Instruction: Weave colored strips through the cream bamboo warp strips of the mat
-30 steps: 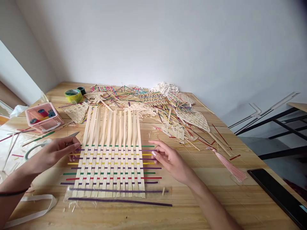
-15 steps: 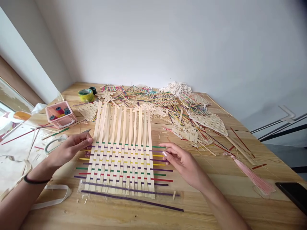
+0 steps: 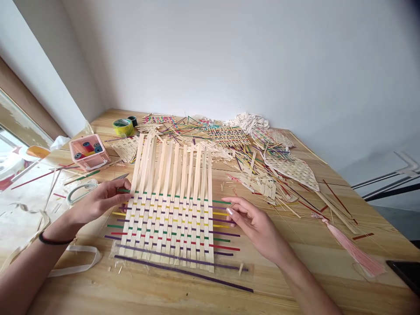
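A half-woven mat of pale flat strips lies on the table, with thin green, purple, yellow and red strips crossing it. Its upper pale strips run loose and uncrossed. My left hand is closed at the mat's left edge, its fingertips round the end of the topmost green strip. On the other side, my right hand has thumb and fingers closed about the coloured strip ends; which one it grips is partly hidden. Below the mat, a loose purple strip lies near clear tape.
To the left stand a pink box of thread spools and a yellow tape roll; scissors lie behind my left hand. Scrap strips, a woven fan, a pink tassel and a phone are at the right.
My left hand has shifted slightly up along the mat's edge to the green strip's end. The right hand stays by the right strip ends. The whole view has swung a little.
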Demonstrator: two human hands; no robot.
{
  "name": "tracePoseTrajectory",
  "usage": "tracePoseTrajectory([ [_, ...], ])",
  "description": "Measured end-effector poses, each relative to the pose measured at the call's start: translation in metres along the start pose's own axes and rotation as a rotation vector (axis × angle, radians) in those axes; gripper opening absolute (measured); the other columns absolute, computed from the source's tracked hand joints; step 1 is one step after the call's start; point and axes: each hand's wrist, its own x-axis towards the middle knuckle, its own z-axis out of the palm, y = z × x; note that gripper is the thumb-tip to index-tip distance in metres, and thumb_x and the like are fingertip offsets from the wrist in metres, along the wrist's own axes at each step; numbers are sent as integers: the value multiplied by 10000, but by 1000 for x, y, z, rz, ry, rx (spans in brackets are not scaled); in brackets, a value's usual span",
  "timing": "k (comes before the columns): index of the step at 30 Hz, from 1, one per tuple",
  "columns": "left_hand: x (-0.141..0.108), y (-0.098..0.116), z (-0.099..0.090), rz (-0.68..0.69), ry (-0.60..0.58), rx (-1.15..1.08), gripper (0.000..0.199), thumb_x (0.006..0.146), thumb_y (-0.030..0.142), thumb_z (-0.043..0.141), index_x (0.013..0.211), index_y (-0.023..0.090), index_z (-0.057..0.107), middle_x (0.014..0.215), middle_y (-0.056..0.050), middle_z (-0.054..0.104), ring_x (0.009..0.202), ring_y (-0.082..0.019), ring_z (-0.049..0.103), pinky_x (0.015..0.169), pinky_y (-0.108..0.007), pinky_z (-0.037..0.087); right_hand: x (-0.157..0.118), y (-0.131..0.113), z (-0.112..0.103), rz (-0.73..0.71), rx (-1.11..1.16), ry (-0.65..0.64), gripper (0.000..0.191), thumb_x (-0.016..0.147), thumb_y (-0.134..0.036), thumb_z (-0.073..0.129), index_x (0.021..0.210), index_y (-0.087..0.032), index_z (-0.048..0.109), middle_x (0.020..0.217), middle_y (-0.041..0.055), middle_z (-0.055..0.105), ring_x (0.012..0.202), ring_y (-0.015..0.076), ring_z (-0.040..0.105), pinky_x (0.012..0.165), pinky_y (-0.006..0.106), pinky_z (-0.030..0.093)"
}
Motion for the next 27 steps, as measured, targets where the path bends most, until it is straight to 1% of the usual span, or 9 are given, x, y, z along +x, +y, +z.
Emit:
tracePoseTrajectory([
  [5,-2,3,-1,9,4,22,289,916,507,639,854,226,627,799,-2,605,743,-181,566,692,-251,480,1,2,0,0,-4,-6,498,973,-610,550,1269,-216,626,864,48,691,849,215,683,796,339,577],
  [8,-3,2,-1,18,-26,4,299,920,508,636,880,212,639,808,-22,607,748,-190,576,697,-264,505,1,2,0,10,9,-13,501,972,-611,548,1271,-214,619,907,57,702,833,211,693,792,344,580],
  [10,-2,0,-2,24,-36,-14,289,924,500,637,904,212,648,820,-29,609,753,-193,584,700,-272,517,1,1,0,3,16,-11,504,974,-611,543,1268,-210,623,887,53,693,825,208,690,784,340,584],
  [14,-2,-4,-5,9,-19,-50,245,920,472,657,918,227,670,833,-32,622,767,-199,609,734,-297,530,1,-1,1,-19,32,-3,484,989,-596,525,1262,-211,635,832,46,672,818,206,666,755,330,590],
  [17,-3,-6,-7,17,-51,-65,235,935,460,650,958,229,689,869,-35,660,798,-206,640,776,-320,539,1,-2,1,-14,33,-4,473,995,-588,517,1254,-212,641,829,46,670,800,201,657,753,334,590],
  [21,-4,-5,-9,32,-47,-22,239,954,459,633,957,228,692,875,-35,661,805,-207,643,770,-309,535,0,-4,1,-21,42,-5,489,983,-605,525,1255,-214,638,823,42,655,809,203,652,756,337,591],
  [25,-3,-4,-8,14,-36,-21,229,942,466,643,966,245,696,880,-28,664,804,-209,636,758,-294,533,1,-2,0,-3,63,-15,498,977,-609,537,1260,-209,630,832,43,654,822,204,651,758,334,590],
  [27,-3,-6,-9,26,-25,10,229,941,466,645,973,246,704,882,-21,672,802,-204,633,753,-282,525,1,-1,0,1,74,-19,492,977,-600,546,1267,-210,624,839,41,658,819,202,651,759,335,587],
])
